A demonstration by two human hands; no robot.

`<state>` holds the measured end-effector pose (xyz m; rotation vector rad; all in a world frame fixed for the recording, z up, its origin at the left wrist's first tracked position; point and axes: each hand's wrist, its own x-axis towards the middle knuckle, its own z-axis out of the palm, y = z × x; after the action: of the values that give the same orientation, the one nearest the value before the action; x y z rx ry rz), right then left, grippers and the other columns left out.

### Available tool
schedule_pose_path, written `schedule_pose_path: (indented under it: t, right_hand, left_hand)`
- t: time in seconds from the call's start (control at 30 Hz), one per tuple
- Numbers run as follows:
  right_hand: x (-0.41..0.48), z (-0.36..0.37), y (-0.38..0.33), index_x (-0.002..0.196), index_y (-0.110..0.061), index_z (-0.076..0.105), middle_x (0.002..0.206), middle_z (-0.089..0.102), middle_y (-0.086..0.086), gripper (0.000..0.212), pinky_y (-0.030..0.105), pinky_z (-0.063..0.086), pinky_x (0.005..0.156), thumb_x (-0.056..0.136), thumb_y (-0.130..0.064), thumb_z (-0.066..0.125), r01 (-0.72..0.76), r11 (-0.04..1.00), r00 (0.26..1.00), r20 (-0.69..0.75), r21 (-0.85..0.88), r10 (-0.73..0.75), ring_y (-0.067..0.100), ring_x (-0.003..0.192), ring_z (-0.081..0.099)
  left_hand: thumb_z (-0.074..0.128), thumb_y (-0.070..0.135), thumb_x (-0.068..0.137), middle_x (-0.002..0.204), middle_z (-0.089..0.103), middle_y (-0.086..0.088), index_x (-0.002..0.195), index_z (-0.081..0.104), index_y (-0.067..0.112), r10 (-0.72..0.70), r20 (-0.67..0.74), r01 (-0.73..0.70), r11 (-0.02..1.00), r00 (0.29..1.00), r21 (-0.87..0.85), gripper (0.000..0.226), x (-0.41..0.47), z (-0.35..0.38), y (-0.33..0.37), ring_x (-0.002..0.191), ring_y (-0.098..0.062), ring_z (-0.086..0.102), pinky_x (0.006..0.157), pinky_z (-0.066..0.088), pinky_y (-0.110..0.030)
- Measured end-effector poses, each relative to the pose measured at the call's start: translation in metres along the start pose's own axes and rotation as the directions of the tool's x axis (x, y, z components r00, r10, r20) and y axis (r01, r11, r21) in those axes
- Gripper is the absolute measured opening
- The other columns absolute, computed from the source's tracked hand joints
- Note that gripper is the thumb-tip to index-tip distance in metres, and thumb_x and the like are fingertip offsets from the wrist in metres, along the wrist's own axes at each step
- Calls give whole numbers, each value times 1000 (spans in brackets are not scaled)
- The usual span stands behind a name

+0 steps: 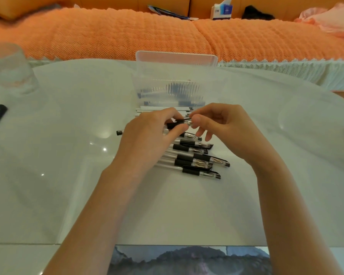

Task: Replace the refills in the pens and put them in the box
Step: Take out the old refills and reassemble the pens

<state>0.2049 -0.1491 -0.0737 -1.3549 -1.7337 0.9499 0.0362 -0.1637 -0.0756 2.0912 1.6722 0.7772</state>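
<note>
I see the white table (68, 195) with the clear box (176, 76) at its far middle, some pens already lying inside. Near of the box, my left hand (149, 139) and right hand (224, 126) both pinch one pen (179, 122) between them. It is held above the pile of pens (195, 161), and white refills (159, 109) lie just beside the box.

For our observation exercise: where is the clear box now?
Head view, centre: the clear box stands on the white table, just beyond the refills and pile of pens, before the orange sofa.
</note>
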Motion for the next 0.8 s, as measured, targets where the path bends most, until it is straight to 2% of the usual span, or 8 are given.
schedule_pose_path:
  t: [0.13,0.27,0.4,0.5,0.63,0.7,0.77,0.8]
  right_hand:
    - [-1,1,1,88,-9,69,70,71,5,10,23,52,55,90,-16,61,-9,1000,1000,-1,-17,9,12,58,64]
    - [0,1,-2,83,-11,68,65,66,3,9,18,49,56,89,-9,61,25,999,1000,-9,20,-25,6,52,57]
    - [1,0,-6,85,-9,67,65,66,2,8,18,49,57,88,-5,62,65,996,997,-39,58,-63,6,53,57]
    - [1,-1,-5,86,-11,67,67,67,2,8,19,51,57,89,-7,61,59,997,996,-65,40,-56,7,54,58]
    - [3,-8,7,89,-15,68,76,68,-1,5,23,53,62,88,-13,63,-32,998,985,-171,-58,22,8,65,62]
    - [3,-8,13,88,-19,68,82,67,-6,3,18,48,65,86,-17,66,-90,987,975,-214,-132,60,6,69,59]
    - [2,-6,16,87,-21,69,83,64,-10,2,6,40,60,85,-19,68,-129,971,974,-211,-202,86,2,68,54]
    - [2,-5,17,87,-21,69,82,63,-11,3,5,38,58,84,-20,68,-142,963,975,-199,-229,97,1,67,52]
  left_hand:
    - [56,51,86,81,60,17,101,62,36,-9,14,9,1000,1000,12,22,-1,0,-1,79,-7,57,72,45,-25]
    - [51,59,85,78,59,15,98,61,39,0,-33,3,997,999,77,26,-2,0,-1,70,-7,51,59,35,-16]
    - [51,62,83,73,60,11,93,63,35,-4,-95,11,998,995,69,31,-1,-3,-3,66,-10,51,55,35,-19]
    - [49,61,84,72,59,12,93,59,37,-16,-49,21,995,999,96,28,-2,-5,-5,64,-7,50,55,34,-16]
    - [54,60,81,79,60,14,98,55,39,-67,25,65,995,997,78,26,-3,-10,-13,67,-3,52,54,35,-19]
    - [57,56,82,86,60,15,99,52,37,-69,48,66,995,996,75,27,-3,-11,-13,71,-5,52,56,36,-18]
    - [60,51,83,89,60,15,101,47,35,-67,72,63,996,995,61,27,-3,-10,-11,73,-4,53,61,39,-23]
    - [61,48,84,91,60,15,101,45,35,-64,85,59,997,994,57,27,-3,-9,-9,73,-5,55,65,41,-25]
